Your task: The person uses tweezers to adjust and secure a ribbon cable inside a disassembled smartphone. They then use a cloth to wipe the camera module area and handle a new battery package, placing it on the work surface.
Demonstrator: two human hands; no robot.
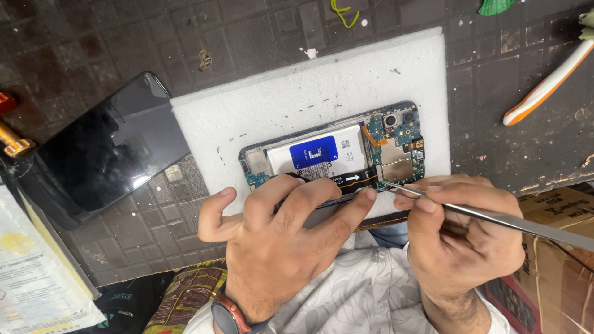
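Note:
An opened phone (334, 148) lies back-up on a white foam pad (284, 99), its white battery with a blue label, circuit board and camera exposed. My left hand (278, 238) rests on the phone's near edge, fingers pressing along its lower side. My right hand (461, 232) grips thin metal tweezers (495, 216), whose tip touches the phone's near right corner by the board.
A dark phone screen panel (105, 151) lies to the left on the tiled worktop. An orange-and-white handled tool (547, 83) lies at the right. A white packet (37, 272) sits at the lower left, a cardboard box (557, 260) at the lower right.

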